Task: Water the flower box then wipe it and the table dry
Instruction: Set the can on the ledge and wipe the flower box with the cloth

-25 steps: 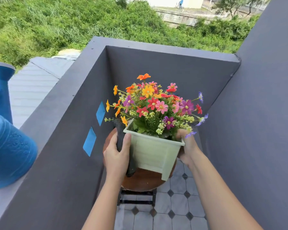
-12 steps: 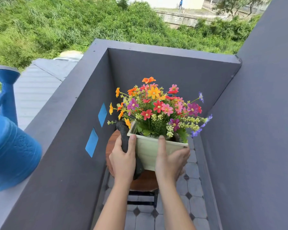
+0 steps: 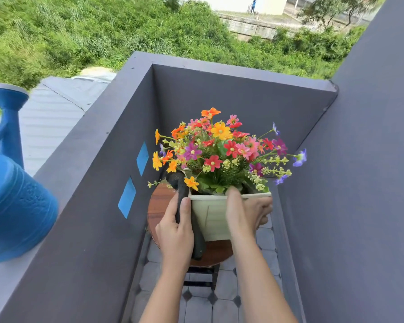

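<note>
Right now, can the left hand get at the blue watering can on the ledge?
Probably yes: nothing stands between it and the watering can on the ledge. But the left hand grips a dark cloth against the flower box and must release it first.

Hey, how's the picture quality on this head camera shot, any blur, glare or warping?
Head view: even daylight, no glare; head view centre is fairly sharp, the left hand gripping the dark cloth, the right hand gripping the flower box; head view's left edge smears the blue watering can; its wide angle splays the grey balcony walls.
</note>
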A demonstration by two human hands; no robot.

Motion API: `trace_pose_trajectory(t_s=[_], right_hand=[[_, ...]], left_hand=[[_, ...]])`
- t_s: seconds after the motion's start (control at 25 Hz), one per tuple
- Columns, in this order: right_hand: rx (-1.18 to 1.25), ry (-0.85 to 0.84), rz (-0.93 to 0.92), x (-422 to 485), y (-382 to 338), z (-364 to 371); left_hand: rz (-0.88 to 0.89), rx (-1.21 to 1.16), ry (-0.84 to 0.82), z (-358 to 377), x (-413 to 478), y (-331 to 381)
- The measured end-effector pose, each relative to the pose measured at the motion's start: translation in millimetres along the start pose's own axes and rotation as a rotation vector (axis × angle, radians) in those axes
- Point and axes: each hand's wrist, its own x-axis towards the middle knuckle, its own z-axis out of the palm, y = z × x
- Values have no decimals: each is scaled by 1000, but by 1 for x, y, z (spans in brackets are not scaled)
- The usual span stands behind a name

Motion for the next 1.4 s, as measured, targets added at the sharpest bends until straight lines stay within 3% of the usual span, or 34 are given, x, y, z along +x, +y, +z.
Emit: trace_pose_trajectory(t_s=[0.28,0.64,0.72,1.0,1.08,1.28,1.4], right_hand=[[94,-354,201,35,-7,-19],[69,-350,251,51,-8,-19],[97,-362,252,53,-7,-22],[171,-268,276,52,-3,-13],[179,-246,271,57,-2,-12],[146,-243,298,53,-8,-11],[188,-244,303,53,-7,-10]], left_hand=[[121,77,-78,5,14,16],[380,143,-148,19,-9,6],[320,158,-106,18,6,8],[-185,251,43,21,14,-6],[-147,217,15,20,-8,-6],[190,126,-90,26,-21,6],[-9,148,-18,30,-5,-14]])
